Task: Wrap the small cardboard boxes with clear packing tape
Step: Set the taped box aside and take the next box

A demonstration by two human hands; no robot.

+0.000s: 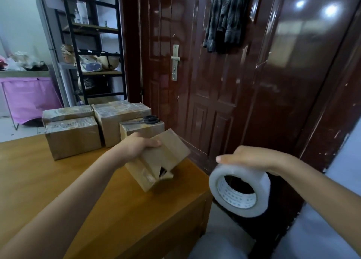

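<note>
Cardboard box (156,159): tilted on one corner on the wooden desk (58,180), end flaps partly open.
Left hand (136,147): fingers curled over the box's upper edge, holding it.
Right hand (254,157): fingers clasped over the tape roll (240,190), off the desk edge.
Tape strand: stretched from left-hand box toward the right fingers.
Wrapped boxes (74,135): beyond the left fingers.
Scissors (150,120): atop one.

A single head-worn camera looks forward and down, close over the wooden table (58,180) toward the door (214,82).
</note>
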